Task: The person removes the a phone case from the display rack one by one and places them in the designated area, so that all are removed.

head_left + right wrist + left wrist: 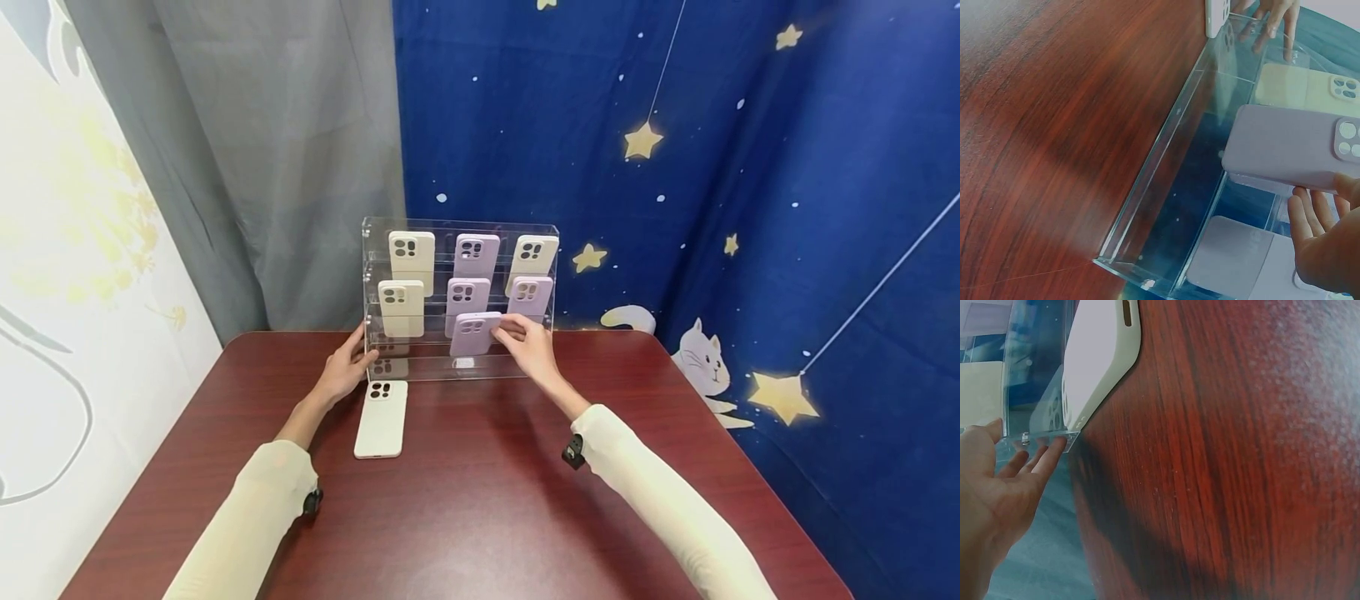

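My right hand [528, 346] pinches a lilac phone case [474, 335] by its right edge, in front of the lower middle of a clear tiered display stand [435, 368]. In the right wrist view, this lilac case [1291, 147] is tilted above the tiers, its camera cutouts toward the hand. My left hand [347, 367] holds the stand's left side panel, thumb at its edge and fingers along the outside; the left wrist view shows this hand [1007, 494] too. A cream phone case [381, 425] lies on the table by the stand's front left corner.
On the stand's upper tiers are several cases, among them a cream one [411, 254], a lilac one [477, 254] and another lilac one [530, 296]. A small white label [465, 363] is at the bottom tier. Curtains [510, 108] hang behind the dark red table [465, 517].
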Tool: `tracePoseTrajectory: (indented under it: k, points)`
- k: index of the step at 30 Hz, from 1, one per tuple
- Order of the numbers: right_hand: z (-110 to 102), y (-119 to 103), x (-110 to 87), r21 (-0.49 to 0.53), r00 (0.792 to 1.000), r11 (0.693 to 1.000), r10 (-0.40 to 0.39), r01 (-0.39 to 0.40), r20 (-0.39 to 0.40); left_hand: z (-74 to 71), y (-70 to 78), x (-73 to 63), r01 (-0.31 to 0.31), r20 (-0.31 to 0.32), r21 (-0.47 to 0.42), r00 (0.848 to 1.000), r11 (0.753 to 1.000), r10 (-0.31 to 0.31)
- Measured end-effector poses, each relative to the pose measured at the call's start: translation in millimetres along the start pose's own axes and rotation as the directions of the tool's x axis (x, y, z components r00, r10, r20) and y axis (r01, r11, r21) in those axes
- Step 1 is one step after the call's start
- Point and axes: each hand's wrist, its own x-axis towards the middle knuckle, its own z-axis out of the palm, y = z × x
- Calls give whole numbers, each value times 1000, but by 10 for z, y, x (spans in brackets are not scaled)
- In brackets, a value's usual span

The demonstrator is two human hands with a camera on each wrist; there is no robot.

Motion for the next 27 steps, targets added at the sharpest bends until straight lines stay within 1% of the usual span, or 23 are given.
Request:
tracePoseTrajectory:
  k: [7, 16, 27]
  points:
    - [30, -82, 6, 26, 1000, 1000, -11, 10, 8, -2, 0, -4, 2, 4, -2, 1000, 1000, -2]
    - [71, -179, 16, -31, 1000, 999, -22, 22, 1, -12, -21, 1, -12, 7, 5, 1000, 1000, 12]
    - [170, -242, -4, 14, 999, 1000, -22, 22, 25, -11, -21, 6, -12, 0, 38, 1000, 999, 12]
